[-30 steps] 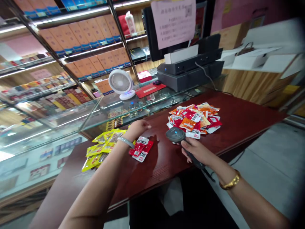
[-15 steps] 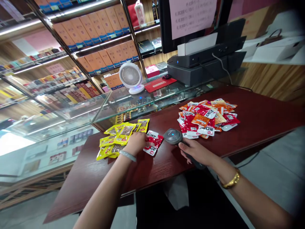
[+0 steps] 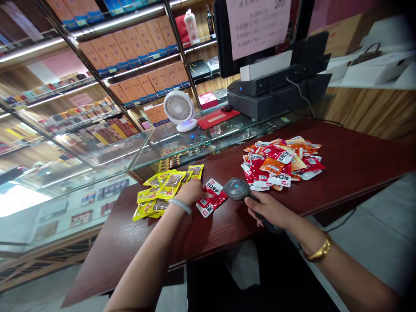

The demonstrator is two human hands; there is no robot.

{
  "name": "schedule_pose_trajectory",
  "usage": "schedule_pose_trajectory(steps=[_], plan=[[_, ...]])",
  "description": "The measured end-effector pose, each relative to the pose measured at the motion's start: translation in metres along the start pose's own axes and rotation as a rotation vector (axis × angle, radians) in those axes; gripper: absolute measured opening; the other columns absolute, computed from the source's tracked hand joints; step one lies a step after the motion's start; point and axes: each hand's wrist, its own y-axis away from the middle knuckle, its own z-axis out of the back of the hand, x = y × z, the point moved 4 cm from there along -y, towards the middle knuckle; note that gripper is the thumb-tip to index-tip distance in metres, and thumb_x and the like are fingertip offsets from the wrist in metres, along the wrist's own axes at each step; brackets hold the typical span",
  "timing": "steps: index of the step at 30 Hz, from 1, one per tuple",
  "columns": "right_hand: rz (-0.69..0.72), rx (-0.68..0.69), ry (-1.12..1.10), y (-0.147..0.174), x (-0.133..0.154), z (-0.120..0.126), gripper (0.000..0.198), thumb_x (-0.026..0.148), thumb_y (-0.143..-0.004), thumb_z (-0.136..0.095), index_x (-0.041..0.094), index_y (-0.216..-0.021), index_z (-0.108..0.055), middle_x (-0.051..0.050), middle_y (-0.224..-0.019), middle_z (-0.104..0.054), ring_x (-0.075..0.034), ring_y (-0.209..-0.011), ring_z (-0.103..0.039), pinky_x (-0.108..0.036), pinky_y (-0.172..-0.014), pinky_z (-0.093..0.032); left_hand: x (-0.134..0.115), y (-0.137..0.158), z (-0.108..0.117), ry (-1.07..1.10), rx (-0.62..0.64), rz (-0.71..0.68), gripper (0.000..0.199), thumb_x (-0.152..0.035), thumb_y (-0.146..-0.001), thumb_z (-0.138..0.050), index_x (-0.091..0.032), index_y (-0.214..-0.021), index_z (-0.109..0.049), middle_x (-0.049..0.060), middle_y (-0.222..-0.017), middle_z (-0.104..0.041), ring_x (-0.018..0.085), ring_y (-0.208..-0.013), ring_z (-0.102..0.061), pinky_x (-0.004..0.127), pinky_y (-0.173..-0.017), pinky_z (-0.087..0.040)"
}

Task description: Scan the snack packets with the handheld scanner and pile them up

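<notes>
My right hand is wrapped round the handle of a dark grey barcode scanner, its head pointing left toward a few red-and-white snack packets. At the left edge of these, my left hand pinches a snack packet, fingertips partly hidden by the hand. Another red-and-white packet lies beneath it on the table. Just left of that hand is a pile of yellow snack packets with clear windows. A larger heap of red, white and orange packets lies to the right, beyond the scanner.
The dark red table meets a glass display counter along its far side. On the counter stand a white fan, a red mat and a black cash drawer under a monitor. Shelves of boxes rise behind.
My left hand has shifted slightly right, and the upper red-and-white packet has turned and slid apart from the one under it. The scanner stays almost in place in my right hand.
</notes>
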Motion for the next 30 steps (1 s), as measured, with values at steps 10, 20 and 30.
schedule_pose_trajectory(steps=[10, 20, 30], plan=[[0.020, 0.008, 0.031, 0.002, 0.001, 0.010, 0.050, 0.068, -0.088, -0.048, 0.019, -0.095, -0.050, 0.007, -0.059, -0.050, -0.007, -0.039, -0.048, -0.022, -0.042, -0.043, -0.007, -0.029, 0.007, 0.458, -0.264, -0.083, 0.028, -0.042, -0.074, -0.069, -0.020, -0.070, -0.053, -0.001, -0.063, -0.059, 0.013, -0.056, -0.052, 0.024, -0.054, -0.032], [0.075, -0.060, -0.062, 0.010, 0.007, 0.035, 0.050, 0.069, -0.087, -0.049, 0.020, -0.095, -0.050, 0.007, -0.056, -0.049, -0.008, -0.040, -0.046, -0.023, -0.043, -0.045, -0.051, -0.055, 0.011, 0.964, -0.362, -0.183, 0.034, -0.049, -0.077, -0.065, -0.022, -0.076, -0.044, -0.008, -0.054, -0.049, 0.007, -0.041, -0.040, 0.020, -0.044, -0.029], [0.054, -0.187, -0.170, 0.022, 0.000, 0.064, 0.053, 0.071, -0.083, -0.052, 0.019, -0.095, -0.049, 0.009, -0.056, -0.049, -0.007, -0.037, -0.044, -0.022, -0.042, -0.045, -0.110, -0.088, 0.014, 1.082, -0.227, -0.215, 0.035, -0.049, -0.078, -0.065, -0.021, -0.077, -0.043, -0.010, -0.049, -0.045, 0.005, -0.036, -0.038, 0.018, -0.039, -0.026]])
